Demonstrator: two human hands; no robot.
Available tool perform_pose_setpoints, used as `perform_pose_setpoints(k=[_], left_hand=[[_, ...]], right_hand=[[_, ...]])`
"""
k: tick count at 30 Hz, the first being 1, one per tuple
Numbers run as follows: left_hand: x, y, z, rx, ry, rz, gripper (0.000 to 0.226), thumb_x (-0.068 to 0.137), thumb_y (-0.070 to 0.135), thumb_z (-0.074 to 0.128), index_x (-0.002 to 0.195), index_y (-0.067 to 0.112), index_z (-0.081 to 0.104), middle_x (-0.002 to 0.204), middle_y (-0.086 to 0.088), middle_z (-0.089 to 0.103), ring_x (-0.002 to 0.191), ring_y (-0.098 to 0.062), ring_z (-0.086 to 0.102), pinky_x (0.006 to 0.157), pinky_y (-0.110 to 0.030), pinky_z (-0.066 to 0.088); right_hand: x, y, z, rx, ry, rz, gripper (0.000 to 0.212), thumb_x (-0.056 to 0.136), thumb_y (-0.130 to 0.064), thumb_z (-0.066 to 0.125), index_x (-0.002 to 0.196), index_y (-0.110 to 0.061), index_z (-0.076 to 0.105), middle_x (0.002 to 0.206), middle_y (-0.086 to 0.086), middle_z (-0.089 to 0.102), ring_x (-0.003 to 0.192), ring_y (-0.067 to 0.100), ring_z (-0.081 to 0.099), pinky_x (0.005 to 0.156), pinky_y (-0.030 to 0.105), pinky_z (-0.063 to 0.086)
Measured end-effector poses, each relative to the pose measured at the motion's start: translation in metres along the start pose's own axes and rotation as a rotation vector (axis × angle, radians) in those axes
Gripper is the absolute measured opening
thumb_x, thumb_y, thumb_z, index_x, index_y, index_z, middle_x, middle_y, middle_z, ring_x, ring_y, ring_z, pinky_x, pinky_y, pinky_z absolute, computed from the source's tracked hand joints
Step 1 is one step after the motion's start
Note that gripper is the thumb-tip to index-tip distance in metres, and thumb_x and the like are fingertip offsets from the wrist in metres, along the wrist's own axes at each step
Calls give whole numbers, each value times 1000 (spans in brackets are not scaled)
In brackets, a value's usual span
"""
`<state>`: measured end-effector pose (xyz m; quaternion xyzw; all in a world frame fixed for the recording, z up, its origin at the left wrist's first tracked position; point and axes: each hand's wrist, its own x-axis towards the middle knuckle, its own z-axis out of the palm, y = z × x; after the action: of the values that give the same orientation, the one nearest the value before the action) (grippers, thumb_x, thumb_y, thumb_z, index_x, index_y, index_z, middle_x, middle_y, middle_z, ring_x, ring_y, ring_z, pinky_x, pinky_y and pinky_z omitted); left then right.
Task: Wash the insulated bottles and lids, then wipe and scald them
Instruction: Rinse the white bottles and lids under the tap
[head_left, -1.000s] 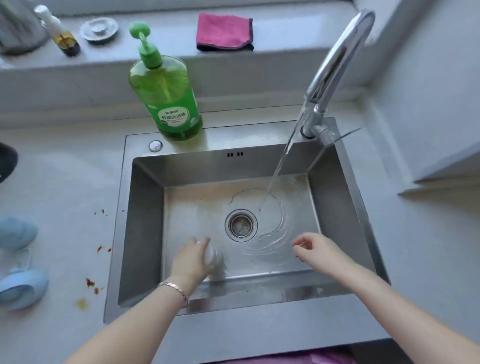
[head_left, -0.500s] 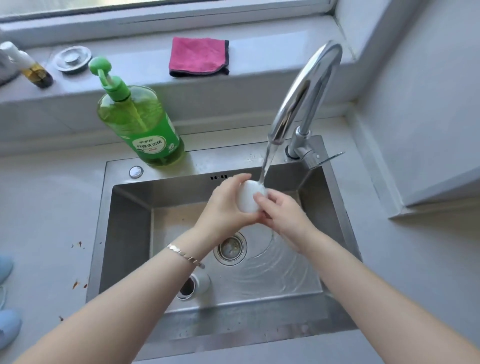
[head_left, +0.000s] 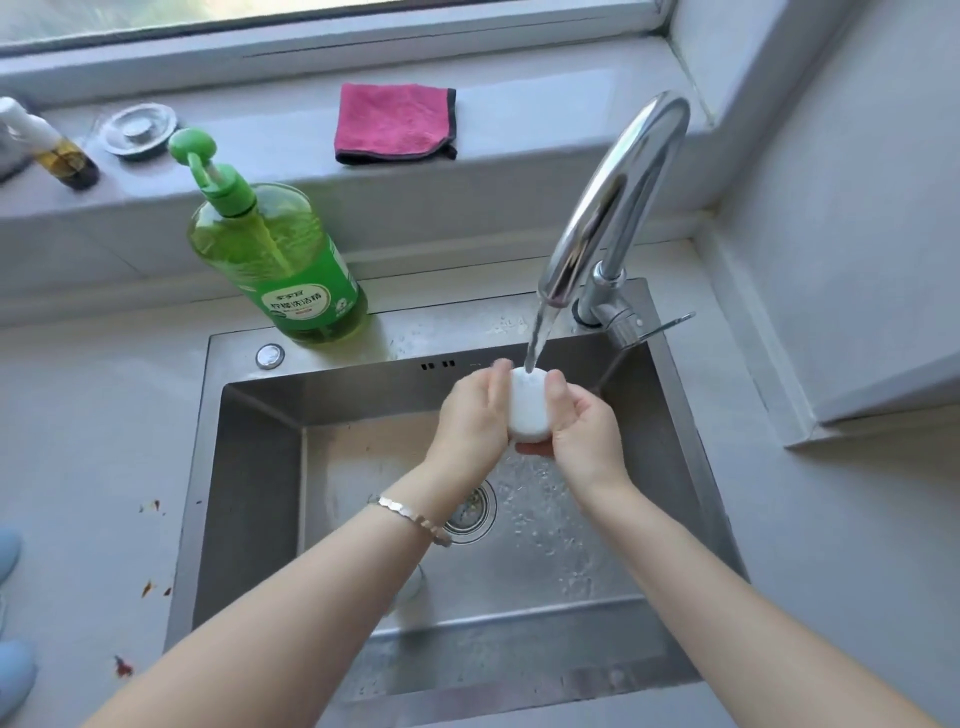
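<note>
Rinse under way: a person's left hand (head_left: 470, 415) and right hand (head_left: 584, 428) clamp a white bottle lid (head_left: 529, 410) between them under the running faucet (head_left: 618, 208), above the sink (head_left: 249, 467) near its back wall, right of centre. A second ago the left hand was low at the sink's front wall, gripping a white piece, while the right hand hung empty. Now both have risen to the stream (head_left: 537, 338), fingers and thumbs curled round the lid's two sides, and water strikes its upper end. Washing of this lid appears to be in progress, with wiping and scalding not yet begun.

The lid's long axis runs from the spout end down toward the drain, upper end tilted to the back wall. Which end is the open one cannot be told. Another white piece (head_left: 410, 587) lies by the front wall, half hidden under the left forearm. A folded pink cloth (head_left: 395, 122) waits on the windowsill.
</note>
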<state>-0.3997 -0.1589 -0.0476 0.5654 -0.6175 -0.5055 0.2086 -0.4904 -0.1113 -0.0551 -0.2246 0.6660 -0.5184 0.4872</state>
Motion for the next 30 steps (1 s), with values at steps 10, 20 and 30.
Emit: perform_pose_setpoints(k=[10,20,30], left_hand=[[-10,20,7,42,64,-41,36,103,31,23,84,15,49,75,4,51,73,-17,50,60,-29,32],[-8,31,0,-382,-205,-259,33,96,39,45,117,14,49,101,-10,58,78,-18,55,61,-28,47],[-10,4,-10,-775,-201,-273,33,95,28,51,105,-2,59,95,-16,68,82,-22,69,73,-26,57]], right_hand=[[-10,-16,1,-392,49,-185,37,92,-35,51,63,-12,55,57,0,57,55,18,57,55,33,48],[-2,-19,-6,-478,31,-332,41,100,-33,33,100,-13,69,88,0,69,81,12,61,68,18,43],[-8,-9,-22,-106,-256,-49,46,79,-15,71,122,-22,55,124,0,60,116,13,55,95,28,48]])
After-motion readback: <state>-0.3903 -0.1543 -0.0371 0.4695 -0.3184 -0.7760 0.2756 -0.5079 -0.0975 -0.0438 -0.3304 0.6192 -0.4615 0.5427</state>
